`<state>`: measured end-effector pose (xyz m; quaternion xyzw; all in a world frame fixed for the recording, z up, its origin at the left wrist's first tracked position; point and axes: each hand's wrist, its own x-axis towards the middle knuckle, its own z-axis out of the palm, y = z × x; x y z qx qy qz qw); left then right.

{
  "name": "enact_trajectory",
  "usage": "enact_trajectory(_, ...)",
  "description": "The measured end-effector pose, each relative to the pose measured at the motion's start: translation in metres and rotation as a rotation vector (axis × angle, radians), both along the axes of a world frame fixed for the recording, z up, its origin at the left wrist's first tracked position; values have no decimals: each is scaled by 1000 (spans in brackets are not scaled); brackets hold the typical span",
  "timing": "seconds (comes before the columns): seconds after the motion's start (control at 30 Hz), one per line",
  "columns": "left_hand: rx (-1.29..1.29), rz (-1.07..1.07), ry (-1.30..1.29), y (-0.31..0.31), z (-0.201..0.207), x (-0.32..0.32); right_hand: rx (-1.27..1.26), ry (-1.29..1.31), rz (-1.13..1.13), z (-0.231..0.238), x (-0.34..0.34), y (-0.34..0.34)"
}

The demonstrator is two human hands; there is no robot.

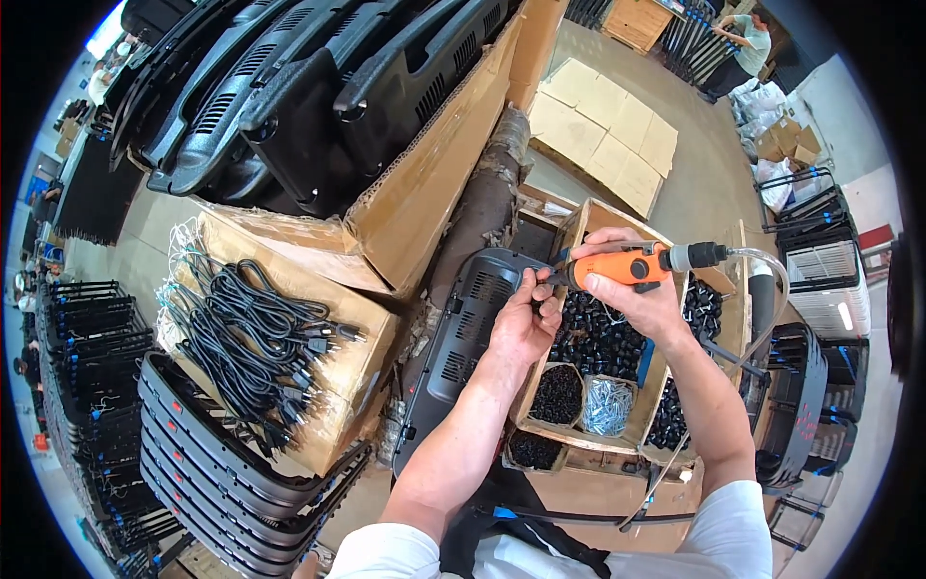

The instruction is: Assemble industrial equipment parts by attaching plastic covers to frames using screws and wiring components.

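My right hand (644,297) is wrapped round an orange air screwdriver (612,271), held nearly level with its tip pointing left. A clear hose (772,265) runs from its black rear end. My left hand (526,326) is closed in a pinch just under the driver's tip, at the far end of a black vented plastic cover (479,307). What the fingertips hold is too small to make out. The cover lies on a worn, padded beam (492,188), its lower part partly behind my left forearm.
Right of the cover stands a wooden bin (571,439) with black plastic parts, dark screws (557,394) and silver screws (607,407). Black power cords (256,323) lie on a carton at left, below a large box (410,207) of black covers. Curved black panels (217,473) are stacked lower left. A person (750,48) works far right.
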<state>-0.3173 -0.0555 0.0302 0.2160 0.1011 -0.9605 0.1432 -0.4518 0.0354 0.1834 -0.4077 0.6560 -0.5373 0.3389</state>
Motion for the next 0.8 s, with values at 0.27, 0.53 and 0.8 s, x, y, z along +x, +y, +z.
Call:
enact_trajectory(0.27, 35, -30, -17, -11, -2, -3, -6, 30, -8, -4, 6, -12)
enact_trajectory(0.53, 113, 43, 40, -13, 7, -8, 14, 71, -33, -10, 6, -26)
enact_trajectory(0.8, -62, 72, -34, -1, -1, 5, -44, -27, -67, -37, 0, -53)
